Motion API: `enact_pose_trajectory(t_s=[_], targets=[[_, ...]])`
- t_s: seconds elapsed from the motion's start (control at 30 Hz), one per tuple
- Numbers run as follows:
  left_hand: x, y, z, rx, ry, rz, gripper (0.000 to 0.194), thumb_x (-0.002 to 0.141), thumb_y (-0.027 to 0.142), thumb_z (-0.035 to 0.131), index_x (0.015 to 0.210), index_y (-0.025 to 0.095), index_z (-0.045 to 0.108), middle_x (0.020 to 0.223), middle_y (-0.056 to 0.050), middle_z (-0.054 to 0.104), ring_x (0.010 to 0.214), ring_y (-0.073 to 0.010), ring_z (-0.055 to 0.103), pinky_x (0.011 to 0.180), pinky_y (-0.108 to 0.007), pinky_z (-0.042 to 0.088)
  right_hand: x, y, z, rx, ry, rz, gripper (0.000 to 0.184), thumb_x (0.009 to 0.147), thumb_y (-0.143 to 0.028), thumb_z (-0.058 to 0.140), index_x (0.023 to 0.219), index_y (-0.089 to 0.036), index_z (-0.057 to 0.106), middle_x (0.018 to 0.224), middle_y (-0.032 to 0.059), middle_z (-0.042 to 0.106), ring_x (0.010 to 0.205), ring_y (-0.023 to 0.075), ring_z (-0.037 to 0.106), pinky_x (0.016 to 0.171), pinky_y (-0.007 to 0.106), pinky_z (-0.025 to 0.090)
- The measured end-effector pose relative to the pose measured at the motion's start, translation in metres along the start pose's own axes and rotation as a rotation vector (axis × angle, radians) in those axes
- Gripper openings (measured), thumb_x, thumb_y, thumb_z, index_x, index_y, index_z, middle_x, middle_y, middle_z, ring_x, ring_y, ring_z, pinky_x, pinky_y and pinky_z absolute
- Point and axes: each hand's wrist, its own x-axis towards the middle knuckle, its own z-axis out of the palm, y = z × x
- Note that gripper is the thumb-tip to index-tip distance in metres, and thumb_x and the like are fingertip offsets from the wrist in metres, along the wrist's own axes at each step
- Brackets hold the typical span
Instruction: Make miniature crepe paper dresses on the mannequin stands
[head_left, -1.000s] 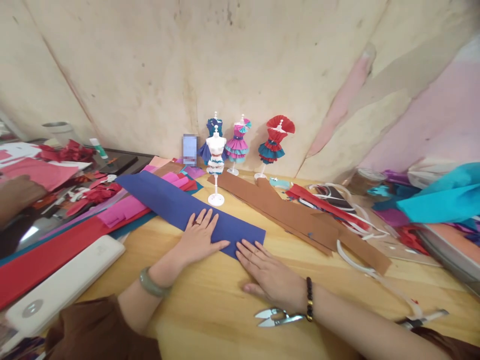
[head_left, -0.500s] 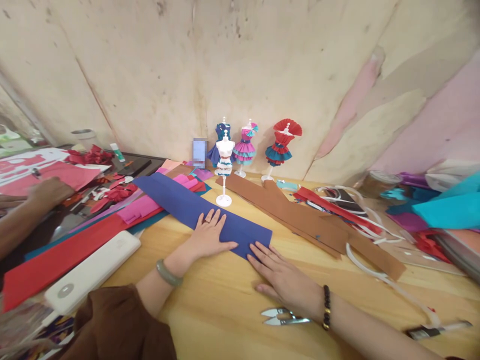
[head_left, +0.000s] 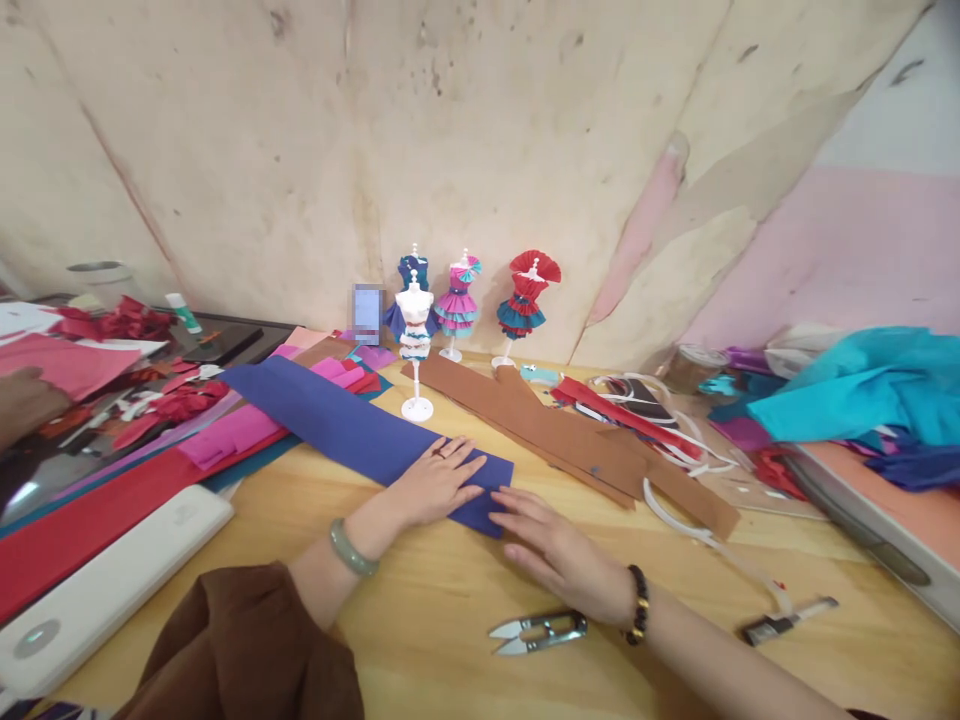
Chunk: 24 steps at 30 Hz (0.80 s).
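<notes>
A long strip of dark blue paper or fabric [head_left: 322, 410] lies slantwise across the wooden table. My left hand [head_left: 435, 483] rests flat on it near its right end, fingers spread. At the strip's right edge is my right hand [head_left: 559, 550], open, its fingertips at the blue corner. Just below that hand lie thread snips [head_left: 538, 632], blades pointing left. Behind the strip stands a small white mannequin [head_left: 415, 310] with a partly ruffled hip.
Dressed mannequins [head_left: 528, 300] stand along the wall. Brown strips [head_left: 540, 430] lie right of centre. A white power bank [head_left: 112, 590], red strips [head_left: 97, 510] and another person's hand [head_left: 30, 408] are at left. A cable [head_left: 697, 530] and turquoise material [head_left: 862, 390] lie at right.
The view has swung to the right. My left hand has slid along the blue strip towards its right end, closer to my right hand, which has curved its fingers slightly.
</notes>
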Motion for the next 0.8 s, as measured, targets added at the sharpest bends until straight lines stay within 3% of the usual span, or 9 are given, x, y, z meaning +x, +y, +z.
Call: enact_pose_trajectory(t_s=[0.07,0.17,0.4,0.57,0.67,0.8], targets=[[-0.001,-0.001,0.002,0.016,0.022,-0.012,0.052,0.097,0.049,0.031,0.141,0.023,0.043,0.151,-0.01,0.035,0.142,-0.0214,0.026,0.115,-0.04,0.018,-0.015,-0.003,-0.008,0.011,0.088,-0.024,0.034,0.096,-0.035,0.043,0.12,-0.018,0.06,0.13,0.0138,0.058,0.124,0.0225,0.049,0.105,0.041,0.042],[-0.001,-0.001,0.001,0.028,0.052,-0.073,0.05,0.097,0.048,0.033,0.139,0.023,0.046,0.15,-0.01,0.037,0.141,-0.0232,0.027,0.115,-0.042,0.021,-0.037,-0.015,-0.01,-0.035,0.091,-0.122,0.031,0.091,-0.037,0.053,0.115,-0.017,0.06,0.108,0.0127,0.066,0.104,0.0227,0.058,0.095,0.039,0.048],[0.0,0.003,0.002,0.05,0.079,-0.188,0.05,0.097,0.046,0.035,0.138,0.021,0.048,0.148,-0.012,0.039,0.142,-0.0266,0.026,0.114,-0.045,0.022,-0.053,-0.026,0.015,-0.254,0.084,-0.226,0.021,0.095,-0.028,0.048,0.106,-0.017,0.061,0.084,0.0074,0.066,0.08,0.0189,0.06,0.079,0.032,0.05],[0.003,0.004,-0.004,0.03,0.16,-0.091,0.045,0.095,0.045,0.041,0.129,0.019,0.056,0.141,-0.012,0.048,0.136,-0.0283,0.033,0.111,-0.045,0.026,-0.05,-0.017,0.023,-0.307,0.104,-0.237,0.023,0.098,-0.022,0.039,0.095,-0.018,0.061,0.08,0.0061,0.064,0.075,0.018,0.058,0.072,0.032,0.048],[0.007,0.006,-0.008,-0.035,0.163,-0.004,0.036,0.094,0.04,0.047,0.119,0.02,0.062,0.118,-0.01,0.061,0.117,-0.0252,0.048,0.098,-0.039,0.038,-0.046,-0.013,0.023,-0.259,0.156,-0.191,0.03,0.099,-0.021,0.033,0.084,-0.019,0.059,0.074,0.0043,0.063,0.069,0.0166,0.057,0.067,0.03,0.048],[0.01,0.008,-0.005,-0.124,0.131,0.01,0.03,0.09,0.037,0.055,0.112,0.019,0.065,0.099,-0.008,0.061,0.1,-0.0224,0.052,0.088,-0.034,0.042,-0.032,-0.002,0.011,-0.041,0.235,0.014,0.039,0.101,-0.028,0.024,0.081,-0.02,0.057,0.074,0.0044,0.063,0.067,0.0149,0.058,0.063,0.026,0.049]])
